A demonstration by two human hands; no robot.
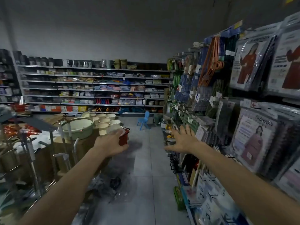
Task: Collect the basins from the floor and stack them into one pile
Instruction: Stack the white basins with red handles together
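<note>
As the right hand (183, 140) splayed empty, cream basins (104, 120) sat left of the blue chair (144, 120).
Left hand (110, 143) blurred, grip unreadable; its sweep risked toppling the red container (124, 138) this side of the chair.

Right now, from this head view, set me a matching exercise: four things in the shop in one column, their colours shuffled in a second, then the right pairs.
Things
1. large basin on the boxes at left
2. small basins on the floor
3. child's chair
4. hangers hanging at right

Colours
A. orange
B. cream
C. pale green
D. blue

Pairs: 1-C, 2-B, 3-D, 4-A.
</note>
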